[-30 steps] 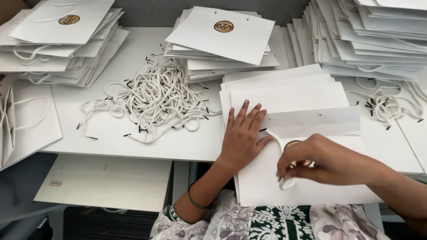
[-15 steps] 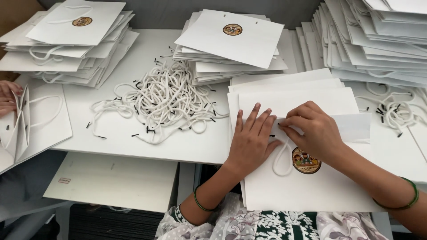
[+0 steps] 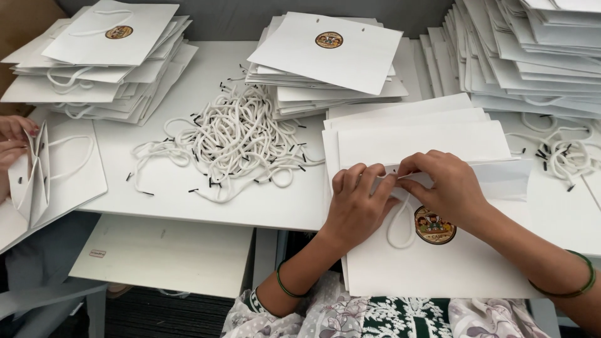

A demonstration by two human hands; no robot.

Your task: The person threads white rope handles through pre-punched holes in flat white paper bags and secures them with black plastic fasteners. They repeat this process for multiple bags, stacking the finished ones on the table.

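A flat white paper bag (image 3: 438,269) with a round brown sticker (image 3: 434,225) lies in front of me on the white table (image 3: 188,200). My left hand (image 3: 358,203) presses on the bag's top edge, fingers pinching there. My right hand (image 3: 441,186) pinches the same folded top edge, fingertips meeting the left hand's. A white cord handle (image 3: 398,226) loops down from under my fingers onto the bag. More flat white bags (image 3: 413,131) lie stacked under it.
A heap of white cords with black tips (image 3: 235,141) lies at the table's middle. Stacks of finished bags stand at the far left (image 3: 103,56), far centre (image 3: 325,56) and far right (image 3: 532,50). Another person's hands (image 3: 14,141) hold an open bag (image 3: 53,175) at left. More cords (image 3: 563,156) lie at right.
My right hand moved from the bag's lower part up to its top edge and joined the left hand there. The sticker and the cord loop came into view.
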